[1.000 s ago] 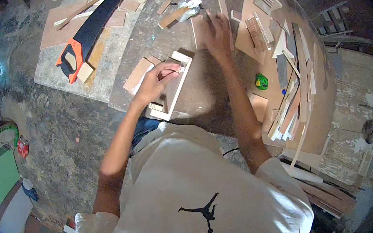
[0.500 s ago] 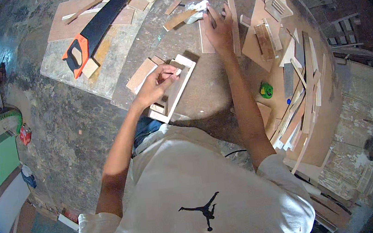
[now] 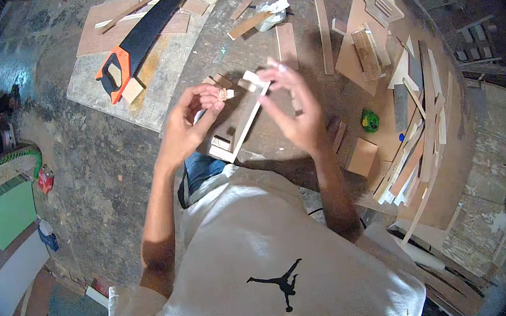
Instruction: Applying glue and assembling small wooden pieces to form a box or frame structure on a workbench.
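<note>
My left hand (image 3: 189, 125) pinches a small wooden block (image 3: 224, 94) with a pale end, held up over the left side of a shallow wooden frame (image 3: 247, 121). That frame lies at the table's near edge, with a smaller block in its near corner. My right hand (image 3: 295, 112) hovers just right of the frame, blurred by motion. Its thumb and fingers are apart, and a white smear shows at a fingertip. Beyond it sits a clear container with a white substance (image 3: 276, 10), with a flat wooden strip (image 3: 249, 26) leaning on it.
A handsaw (image 3: 141, 42) with an orange and black handle lies across boards at the far left. Thin wood strips (image 3: 414, 157) are heaped on the right, near a green tape measure (image 3: 370, 120). Flat wooden pieces (image 3: 324, 35) lie around the far table.
My right hand has come back from the white substance to beside the frame. My left hand has lifted the small block slightly up and left from over the frame.
</note>
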A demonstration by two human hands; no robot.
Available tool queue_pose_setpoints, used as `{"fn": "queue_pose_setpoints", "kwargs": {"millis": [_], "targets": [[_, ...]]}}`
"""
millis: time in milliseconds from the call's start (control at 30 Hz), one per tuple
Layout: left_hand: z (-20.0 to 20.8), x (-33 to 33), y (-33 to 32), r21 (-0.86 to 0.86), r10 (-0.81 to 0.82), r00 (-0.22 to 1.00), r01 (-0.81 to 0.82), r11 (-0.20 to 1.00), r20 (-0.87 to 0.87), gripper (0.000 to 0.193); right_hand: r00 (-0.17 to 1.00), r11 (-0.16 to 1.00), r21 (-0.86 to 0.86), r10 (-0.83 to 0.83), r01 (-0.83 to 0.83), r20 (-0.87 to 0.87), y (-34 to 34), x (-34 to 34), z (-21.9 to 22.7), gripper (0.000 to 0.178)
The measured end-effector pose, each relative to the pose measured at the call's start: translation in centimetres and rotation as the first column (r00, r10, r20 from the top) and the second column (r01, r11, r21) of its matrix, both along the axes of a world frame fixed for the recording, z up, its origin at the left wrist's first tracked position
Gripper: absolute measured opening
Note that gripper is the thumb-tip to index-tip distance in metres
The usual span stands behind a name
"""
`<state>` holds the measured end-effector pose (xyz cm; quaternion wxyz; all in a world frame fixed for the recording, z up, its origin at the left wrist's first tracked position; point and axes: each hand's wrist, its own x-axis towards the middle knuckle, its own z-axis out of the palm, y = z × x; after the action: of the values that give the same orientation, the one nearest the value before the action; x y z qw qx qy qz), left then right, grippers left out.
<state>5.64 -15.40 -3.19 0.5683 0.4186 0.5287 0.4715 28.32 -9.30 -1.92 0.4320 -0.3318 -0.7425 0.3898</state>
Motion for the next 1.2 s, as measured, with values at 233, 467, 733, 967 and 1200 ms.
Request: {"fn": "queue_pose_setpoints", "kwargs": {"millis": [233,467,733,967,1200], "targets": [[5.9,0.2,-0.7,0.296,0.033,0.957,0.057,0.953,-0.289,0.026,0.948,0.972,-0.209,0.037,-0.108,-0.316,-3.0,-2.9,1.0,0.075],[7.8,0.6,-1.8,0.370,0.049,0.945,0.078,0.926,-0.324,0.027,0.900,0.991,-0.068,0.079,-0.119,-0.429,-3.8,-3.9,1.5,0.074],[8.0,0.9,-2.8,0.356,0.034,0.991,0.015,0.935,-0.131,0.030,0.923,0.996,-0.051,0.047,-0.071,-0.382,-4.7,-4.3,2.9,0.073],[7.6,1.5,-2.9,0.347,0.031,0.998,-0.013,0.938,-0.047,0.032,0.902,0.995,0.057,-0.050,0.083,-0.429,-5.2,-5.0,2.4,0.066],[7.0,1.8,-3.1,0.350,0.021,0.996,-0.049,0.935,0.083,0.044,0.912,0.995,0.032,-0.071,0.091,-0.404,-5.4,-4.4,2.1,0.044]]}}
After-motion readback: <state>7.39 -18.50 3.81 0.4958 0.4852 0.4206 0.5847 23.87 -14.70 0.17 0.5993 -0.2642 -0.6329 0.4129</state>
